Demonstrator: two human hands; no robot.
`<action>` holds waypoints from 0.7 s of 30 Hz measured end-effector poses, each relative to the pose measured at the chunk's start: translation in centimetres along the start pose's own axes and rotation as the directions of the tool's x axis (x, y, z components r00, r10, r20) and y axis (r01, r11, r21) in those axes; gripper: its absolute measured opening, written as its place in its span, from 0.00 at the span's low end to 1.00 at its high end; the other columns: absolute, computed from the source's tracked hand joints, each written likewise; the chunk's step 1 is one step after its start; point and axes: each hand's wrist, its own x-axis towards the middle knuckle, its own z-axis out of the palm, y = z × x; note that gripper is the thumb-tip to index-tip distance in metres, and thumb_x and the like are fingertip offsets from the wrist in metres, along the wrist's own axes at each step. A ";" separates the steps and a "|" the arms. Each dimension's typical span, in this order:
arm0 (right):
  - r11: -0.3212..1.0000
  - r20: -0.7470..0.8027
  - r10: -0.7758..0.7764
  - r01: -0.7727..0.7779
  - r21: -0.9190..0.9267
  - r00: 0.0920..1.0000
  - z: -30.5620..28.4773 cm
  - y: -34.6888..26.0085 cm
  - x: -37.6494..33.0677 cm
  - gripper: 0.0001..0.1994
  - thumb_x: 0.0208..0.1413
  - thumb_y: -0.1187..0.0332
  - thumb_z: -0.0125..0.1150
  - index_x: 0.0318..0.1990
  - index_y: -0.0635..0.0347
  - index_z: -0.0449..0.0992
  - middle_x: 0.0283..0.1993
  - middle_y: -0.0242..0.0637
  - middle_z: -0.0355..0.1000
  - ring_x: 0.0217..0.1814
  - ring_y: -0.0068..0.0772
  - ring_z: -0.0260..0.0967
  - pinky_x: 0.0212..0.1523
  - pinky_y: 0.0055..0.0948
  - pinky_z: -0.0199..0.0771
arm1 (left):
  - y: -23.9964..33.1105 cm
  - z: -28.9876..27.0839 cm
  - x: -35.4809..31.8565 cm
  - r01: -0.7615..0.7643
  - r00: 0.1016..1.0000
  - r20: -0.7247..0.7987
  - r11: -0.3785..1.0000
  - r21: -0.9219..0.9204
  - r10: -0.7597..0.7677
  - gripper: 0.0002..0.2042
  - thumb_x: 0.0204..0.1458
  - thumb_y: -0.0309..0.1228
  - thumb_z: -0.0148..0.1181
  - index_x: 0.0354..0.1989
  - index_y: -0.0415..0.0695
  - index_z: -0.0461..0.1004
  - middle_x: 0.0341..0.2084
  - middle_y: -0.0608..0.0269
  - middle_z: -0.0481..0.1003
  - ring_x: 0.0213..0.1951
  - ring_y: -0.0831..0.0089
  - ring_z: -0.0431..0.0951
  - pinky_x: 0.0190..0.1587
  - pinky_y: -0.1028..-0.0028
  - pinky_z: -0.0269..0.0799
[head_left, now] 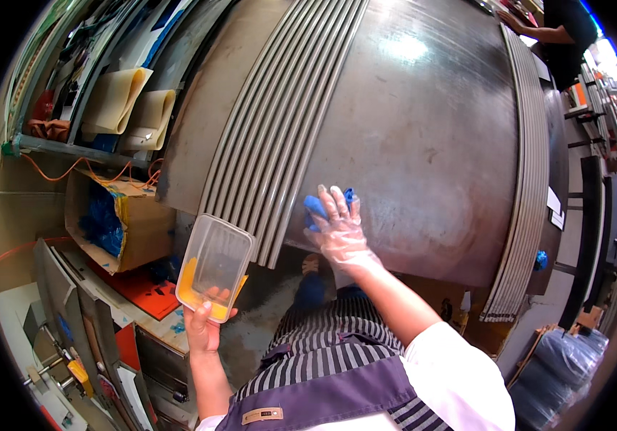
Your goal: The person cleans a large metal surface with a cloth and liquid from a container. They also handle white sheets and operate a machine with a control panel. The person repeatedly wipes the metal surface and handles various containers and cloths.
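Note:
My left hand [206, 327] is bare and grips the lower end of a clear plastic tub [216, 251], tilted so that I look into it. Yellow-orange colour shows along its bottom and side; whether this is liquid or something behind the tub I cannot tell. My right hand [338, 231], in a thin clear glove, presses a crumpled blue cloth [315, 207] onto the metal tabletop [423, 172] near its front edge. Just left of that hand, several long metal tubes [279, 122] lie side by side, their near ends jutting past the table edge by the tub.
A second bundle of tubes [527, 165] runs along the table's right side. At the far right a person's arm [545, 34] reaches over the table. A cardboard box [143, 223] with blue plastic stands left, below a rack [93, 79] of sheets. Wrapped bundles [563, 366] sit lower right.

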 end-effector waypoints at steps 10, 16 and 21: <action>0.998 -0.085 0.055 -0.054 0.009 0.995 0.1 -1.1 1.0 0.29 0.56 0.53 0.57 0.65 0.51 0.67 0.78 0.47 0.39 0.80 0.54 0.33 0.72 0.67 0.30 | 0.5 0.2 -2.1 -0.059 0.998 -0.018 0.998 0.034 0.059 0.32 0.47 0.31 0.63 0.62 0.42 0.59 0.49 0.51 0.71 0.53 0.53 0.75 0.37 0.51 0.85; 0.959 -0.371 0.176 -0.243 -0.143 0.912 -3.2 9.1 10.3 0.26 0.62 0.56 0.53 0.66 0.51 0.64 0.75 0.45 0.46 0.78 0.49 0.40 0.74 0.63 0.35 | 1.3 0.4 -2.5 -0.072 0.997 0.005 0.993 0.093 0.072 0.30 0.47 0.32 0.64 0.60 0.41 0.63 0.49 0.51 0.72 0.51 0.53 0.77 0.36 0.52 0.85; 0.942 -0.250 0.127 -0.196 -0.271 0.960 2.7 -0.2 4.2 0.36 0.57 0.50 0.56 0.69 0.58 0.58 0.73 0.50 0.49 0.77 0.54 0.41 0.73 0.63 0.34 | 0.8 0.6 -3.2 -0.078 0.997 0.001 0.991 0.109 0.079 0.30 0.47 0.32 0.64 0.60 0.40 0.63 0.48 0.51 0.72 0.50 0.54 0.77 0.36 0.52 0.85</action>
